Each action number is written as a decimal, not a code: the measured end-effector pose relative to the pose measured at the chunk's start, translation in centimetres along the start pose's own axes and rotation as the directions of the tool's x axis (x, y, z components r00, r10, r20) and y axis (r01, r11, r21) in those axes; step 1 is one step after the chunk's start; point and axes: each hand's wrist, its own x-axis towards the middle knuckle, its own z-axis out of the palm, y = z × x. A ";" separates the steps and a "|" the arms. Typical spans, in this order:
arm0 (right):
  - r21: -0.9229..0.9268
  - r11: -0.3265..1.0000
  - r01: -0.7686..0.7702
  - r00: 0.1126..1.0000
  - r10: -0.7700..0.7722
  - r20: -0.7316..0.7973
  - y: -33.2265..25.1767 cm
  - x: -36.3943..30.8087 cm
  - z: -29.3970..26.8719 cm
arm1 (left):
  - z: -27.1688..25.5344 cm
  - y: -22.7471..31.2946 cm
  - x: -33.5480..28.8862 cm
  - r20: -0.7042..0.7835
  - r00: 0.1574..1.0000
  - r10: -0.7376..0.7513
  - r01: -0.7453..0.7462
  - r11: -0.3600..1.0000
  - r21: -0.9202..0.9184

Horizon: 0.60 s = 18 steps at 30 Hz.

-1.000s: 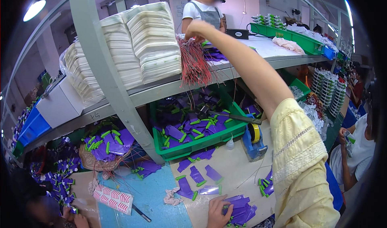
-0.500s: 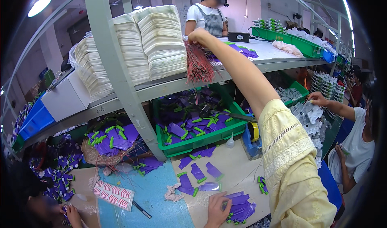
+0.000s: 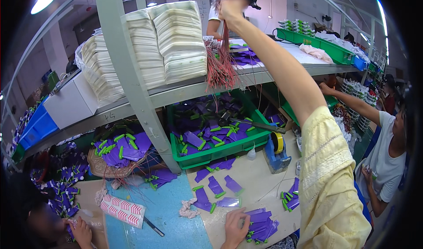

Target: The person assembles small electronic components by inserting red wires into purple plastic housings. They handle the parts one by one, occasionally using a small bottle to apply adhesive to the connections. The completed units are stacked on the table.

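My right hand (image 3: 231, 10) is raised above the upper shelf, closed round some thin red wires (image 3: 225, 40) that hang down from it. Just below, a thick bunch of red wires (image 3: 219, 70) drapes over the shelf edge. On the work table rests my left hand (image 3: 236, 226), fingers loosely bent and apart, with nothing seen in it. Beside it lies a pile of flat purple pieces with green ends (image 3: 262, 225). A few more purple pieces (image 3: 215, 186) are spread beyond the hand, and a small group (image 3: 291, 198) lies nearer my right arm.
A green bin (image 3: 220, 152) of purple pieces stands under the shelf (image 3: 185, 97). Stacks of white sheets (image 3: 180, 42) sit behind a grey post (image 3: 128, 68). A blue tape dispenser (image 3: 278, 154) and a small bottle (image 3: 251, 154) stand on the table. Co-workers sit at left and right.
My right hand has risen from the wire bunch, lifting some red wires up. My left hand has barely moved. The co-worker at the right has reached farther across.
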 end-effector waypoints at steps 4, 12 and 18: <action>0.331 0.943 -0.025 0.957 -0.073 0.280 -9.1 -5.8 -3.5 | -0.6 2.8 0.6 -0.231 0.960 0.156 -0.170 0.985 -0.041; -0.011 0.989 -0.147 0.691 0.110 0.715 -15.2 -42.7 -11.0 | -9.5 15.1 7.9 -0.347 0.937 0.037 -0.217 0.841 -0.496; -0.172 0.944 -0.283 0.354 0.269 0.896 -14.2 -57.1 -14.2 | -16.3 14.7 2.0 -0.238 0.914 -0.328 -0.081 0.428 -0.900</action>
